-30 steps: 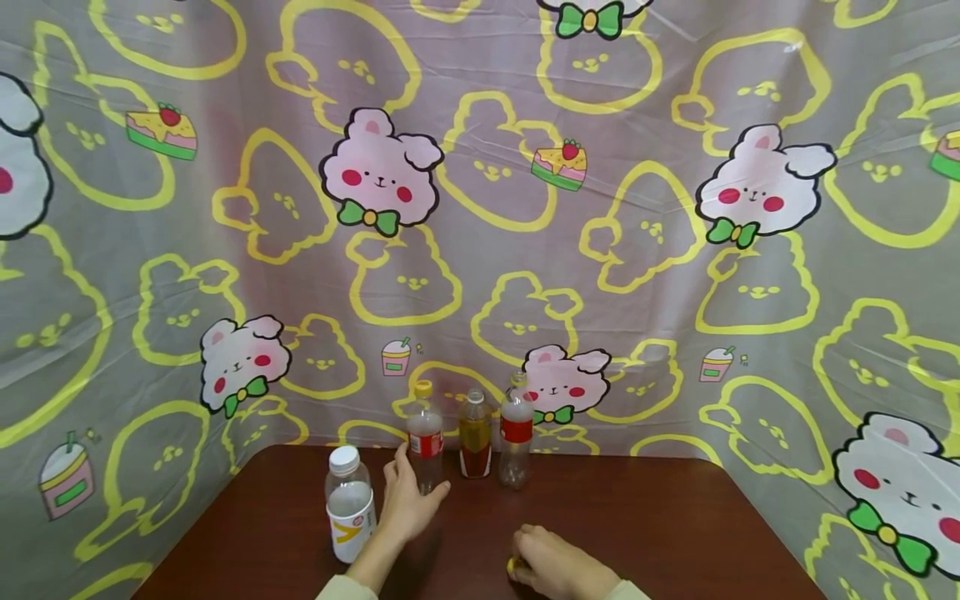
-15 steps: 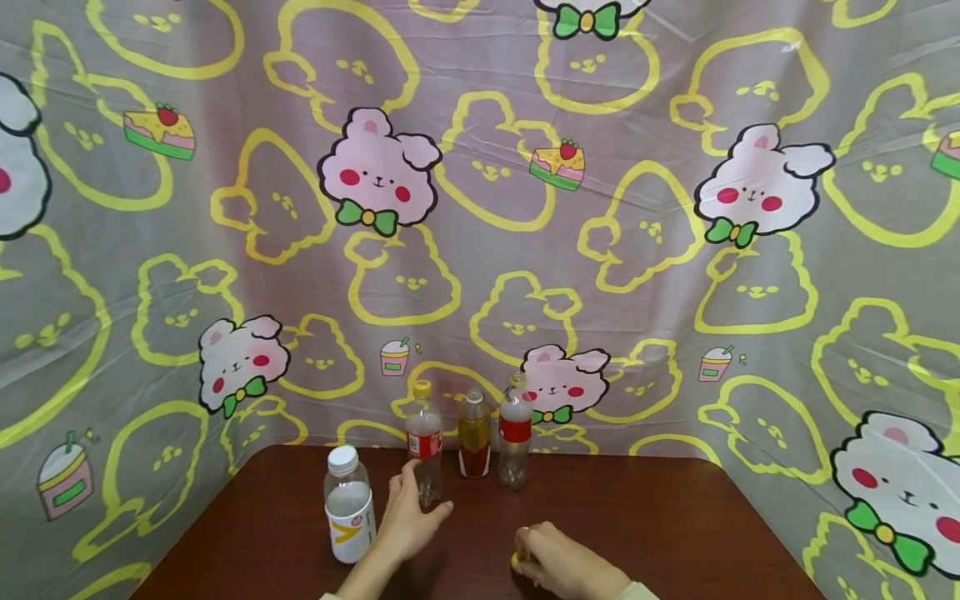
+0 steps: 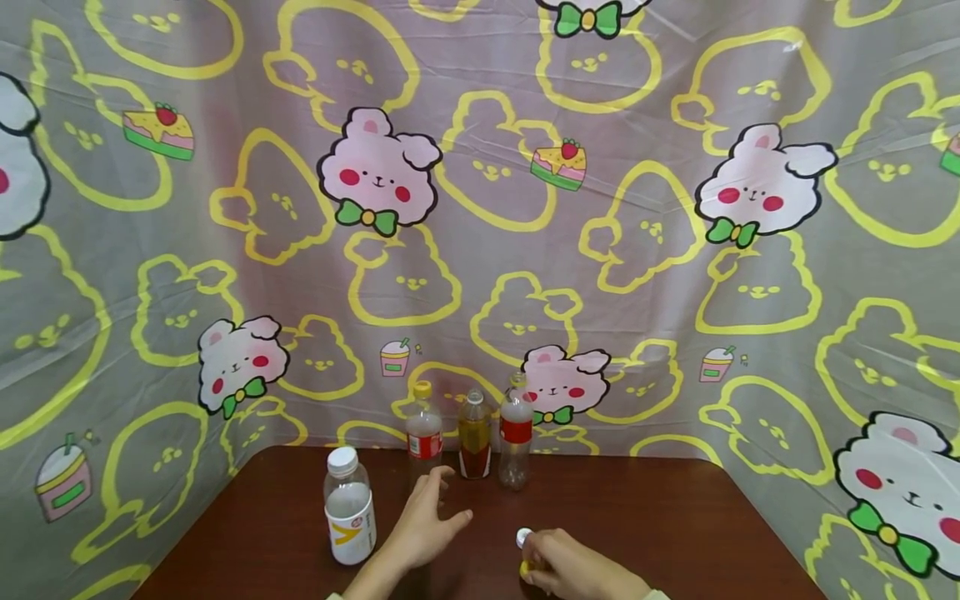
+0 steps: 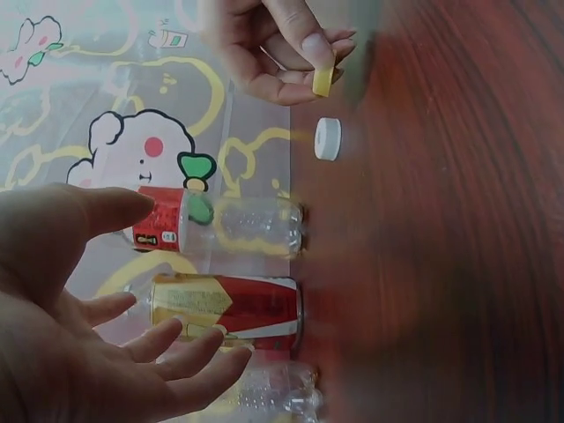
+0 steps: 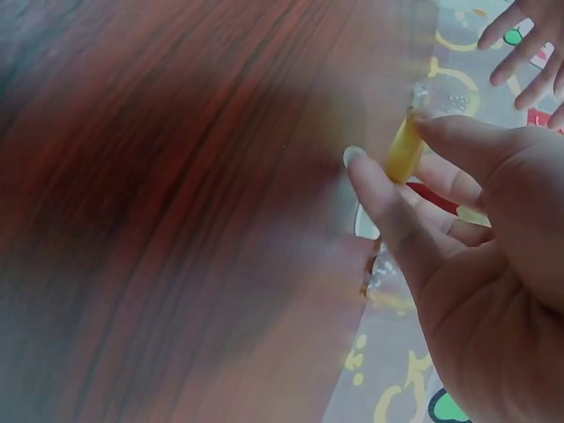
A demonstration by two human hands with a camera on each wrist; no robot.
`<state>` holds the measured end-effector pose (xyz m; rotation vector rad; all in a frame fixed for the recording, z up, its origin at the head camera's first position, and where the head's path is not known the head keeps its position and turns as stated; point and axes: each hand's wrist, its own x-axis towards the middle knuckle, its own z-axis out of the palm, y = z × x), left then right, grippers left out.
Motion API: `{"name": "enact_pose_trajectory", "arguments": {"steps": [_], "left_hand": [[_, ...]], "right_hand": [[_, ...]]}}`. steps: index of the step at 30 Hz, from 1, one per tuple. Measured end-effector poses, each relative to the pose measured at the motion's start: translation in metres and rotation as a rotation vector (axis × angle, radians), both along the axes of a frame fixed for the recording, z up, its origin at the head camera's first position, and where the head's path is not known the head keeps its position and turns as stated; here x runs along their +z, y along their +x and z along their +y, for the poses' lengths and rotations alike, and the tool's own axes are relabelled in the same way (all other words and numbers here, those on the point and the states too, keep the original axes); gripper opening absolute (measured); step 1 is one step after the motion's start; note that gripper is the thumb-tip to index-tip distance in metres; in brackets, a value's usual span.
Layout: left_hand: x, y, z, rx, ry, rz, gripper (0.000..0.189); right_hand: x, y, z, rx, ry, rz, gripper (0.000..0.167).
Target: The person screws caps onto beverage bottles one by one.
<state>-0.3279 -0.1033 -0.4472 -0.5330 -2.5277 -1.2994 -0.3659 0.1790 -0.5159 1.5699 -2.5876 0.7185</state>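
My right hand [image 3: 573, 567] pinches a yellow bottle cap [image 5: 404, 152] between thumb and fingers, low over the table's front part. Just beyond its fingers a white bottle cap [image 4: 328, 139] sits on the table. To the left, my left hand [image 3: 426, 527] is raised with fingers spread and nothing in them. It partly covers a clear plastic bottle [image 3: 424, 437] with a red label and yellow cap. At the back beside that stand a bottle [image 3: 475, 442] with a yellow-and-red label and another clear red-labelled bottle [image 3: 515, 429].
A white-capped bottle [image 3: 350, 521] with a white and yellow label stands left of my left forearm. The dark reddish wooden table [image 3: 645, 500] ends at a patterned curtain [image 3: 645, 308] that hangs behind and along both sides.
My left hand has drawn away from the yellow-capped bottle, toward me and right. My right hand has shifted slightly right, still pinching the yellow cap, and the white cap has come into sight.
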Motion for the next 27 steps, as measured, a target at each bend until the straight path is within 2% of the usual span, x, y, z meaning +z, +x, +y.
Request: {"name": "enact_pose_trajectory", "arguments": {"steps": [2,3,6,8,13,15,20,23,25,27], "left_hand": [[0.001,-0.001,0.002,-0.006,-0.001,0.001,0.058],[0.001,-0.002,0.003,-0.007,-0.002,0.0,0.057],[0.003,-0.005,0.007,-0.011,-0.003,0.02,0.056],[0.005,-0.008,0.01,-0.014,-0.002,0.038,0.055],[0.01,-0.019,0.024,-0.01,-0.001,0.072,0.055],[0.012,-0.025,0.032,-0.006,0.009,0.086,0.055],[0.018,-0.04,0.053,0.022,0.018,0.12,0.059],[0.023,-0.05,0.067,0.051,0.022,0.147,0.065],[0.027,-0.057,0.075,0.068,0.032,0.162,0.068],[0.031,-0.064,0.083,0.084,0.045,0.171,0.07]], "right_hand": [[-0.013,-0.009,0.005,-0.008,0.016,-0.013,0.016],[-0.015,-0.01,0.005,-0.031,0.025,-0.055,0.014],[-0.021,-0.012,0.008,-0.065,0.062,-0.099,0.014],[-0.013,-0.007,0.006,-0.082,0.071,-0.122,0.013],[0.032,0.024,-0.004,-0.114,0.044,-0.184,0.008],[0.042,0.03,-0.004,-0.12,0.036,-0.183,0.003],[0.055,0.038,0.007,-0.137,0.013,-0.16,0.015],[0.061,0.041,0.017,-0.121,-0.051,-0.156,0.016],[0.065,0.043,0.023,-0.109,-0.118,-0.187,0.015],[0.068,0.045,0.026,-0.107,-0.189,-0.254,0.016]]}}
